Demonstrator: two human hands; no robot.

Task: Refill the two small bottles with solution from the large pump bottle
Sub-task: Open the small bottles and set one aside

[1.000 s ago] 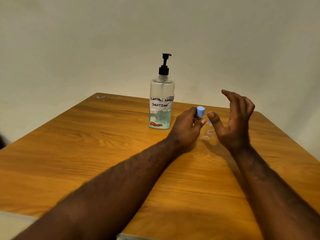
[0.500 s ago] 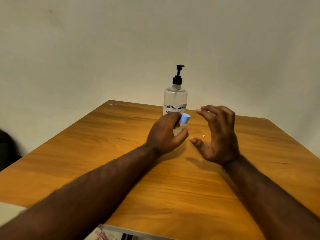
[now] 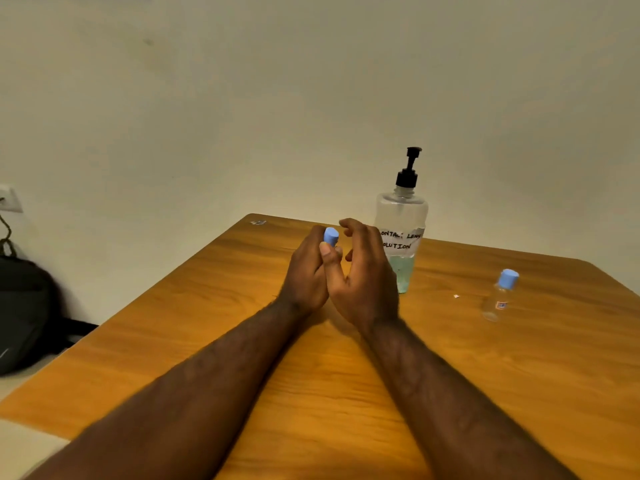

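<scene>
Left hand [image 3: 306, 273], left of and nearer than the pump bottle [image 3: 401, 216], is curled round a small bottle [image 3: 330, 237] and holds it above the bench [image 3: 329, 393]. Only the blue cap shows above the fingers. Right hand [image 3: 367, 282] lies against the left hand, partly covering the pump bottle's lower left. Its fingers [image 3: 356, 228] are curled over toward the cap with a gap between. Its thumb appears to lie just below the cap; whether it grips cannot be told.

The pump bottle stands upright on the bench with bluish liquid low in it. A second bottle [image 3: 500, 296], capped blue, stands well right of it, a white scrap [image 3: 456, 296] between them. Far left of the pump bottle, a backpack [image 3: 20, 306] sits on the floor.
</scene>
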